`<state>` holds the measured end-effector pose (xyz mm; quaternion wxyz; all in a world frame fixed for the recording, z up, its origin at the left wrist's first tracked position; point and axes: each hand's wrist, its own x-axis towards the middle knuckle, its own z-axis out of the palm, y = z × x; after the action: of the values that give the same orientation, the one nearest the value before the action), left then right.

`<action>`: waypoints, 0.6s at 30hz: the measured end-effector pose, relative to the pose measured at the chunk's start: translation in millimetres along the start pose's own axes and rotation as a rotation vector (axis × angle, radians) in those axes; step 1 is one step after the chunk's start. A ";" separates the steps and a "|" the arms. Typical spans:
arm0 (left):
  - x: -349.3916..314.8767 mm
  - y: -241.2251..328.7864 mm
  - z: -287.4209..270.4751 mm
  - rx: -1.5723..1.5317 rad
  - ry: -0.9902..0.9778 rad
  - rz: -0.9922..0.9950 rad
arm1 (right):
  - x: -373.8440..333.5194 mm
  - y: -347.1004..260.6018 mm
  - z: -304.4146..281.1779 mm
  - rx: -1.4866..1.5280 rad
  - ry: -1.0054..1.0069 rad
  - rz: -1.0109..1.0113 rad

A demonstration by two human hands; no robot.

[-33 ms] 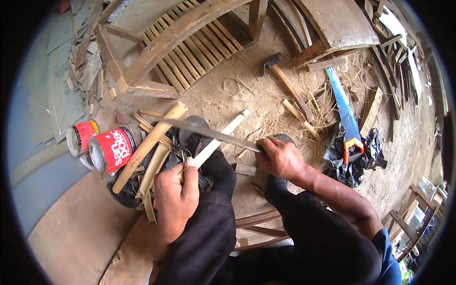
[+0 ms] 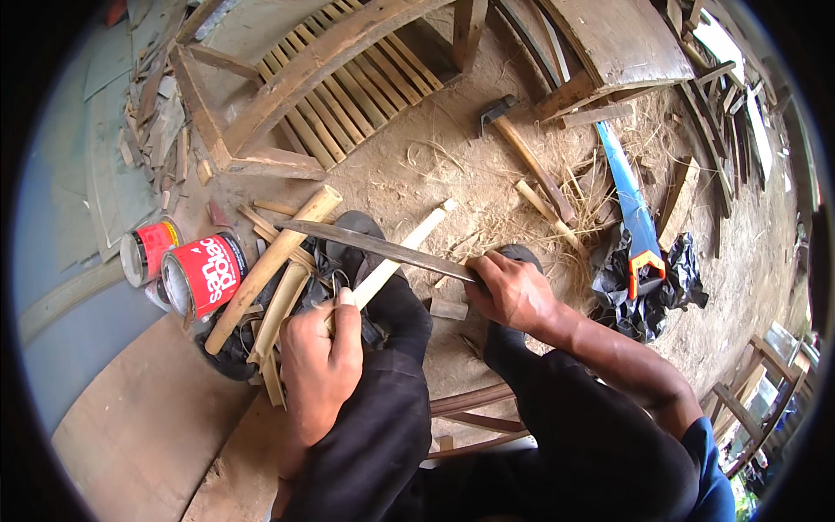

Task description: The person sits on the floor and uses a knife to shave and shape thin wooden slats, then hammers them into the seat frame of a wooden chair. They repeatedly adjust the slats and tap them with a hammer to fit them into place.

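Observation:
My left hand (image 2: 323,358) is closed around the lower end of a pale bamboo strip (image 2: 416,237), which slants up and away to the right. My right hand (image 2: 513,291) grips the handle of a machete (image 2: 365,244). Its long dark blade points left and crosses over the strip just beyond my left hand; whether the edge touches the strip I cannot tell. Left of the strip, a thick bamboo pole (image 2: 277,261) and a split bamboo piece (image 2: 283,315) lean among dark material by my foot.
Two red-labelled cans (image 2: 204,277) stand at the left. Ahead lie a hammer (image 2: 526,157), a blue handsaw (image 2: 628,196) on black plastic (image 2: 683,278), and scattered shavings. Beyond them are a wooden frame (image 2: 270,113) with slats and a wooden panel piece (image 2: 617,43). A small wood block (image 2: 448,309) lies between my feet.
The machete blade has shifted slightly and looks sharper, where it was blurred before. Both hands and the bamboo strip stay almost where they were.

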<state>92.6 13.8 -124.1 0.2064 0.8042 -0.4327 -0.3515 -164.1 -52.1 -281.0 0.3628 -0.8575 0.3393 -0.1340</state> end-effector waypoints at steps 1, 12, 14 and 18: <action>-0.9 1.8 -0.8 0.005 -0.027 -0.022 | 1.9 6.2 0.6 0.045 -0.033 -0.026; 3.1 0.9 7.1 -0.020 -0.006 -0.069 | 0.6 15.9 0.5 -0.045 0.088 -0.109; 4.1 -1.5 8.5 -0.040 -0.003 -0.069 | 6.2 26.8 2.3 -0.177 -0.171 0.449; 8.7 -5.7 10.0 -0.029 0.047 -0.052 | -0.8 28.0 3.0 -0.041 -0.135 0.345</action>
<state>91.6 9.3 -137.8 0.2191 0.8200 -0.4016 -0.3439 -176.8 -64.1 -303.1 0.3851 -0.8008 0.4587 -0.0051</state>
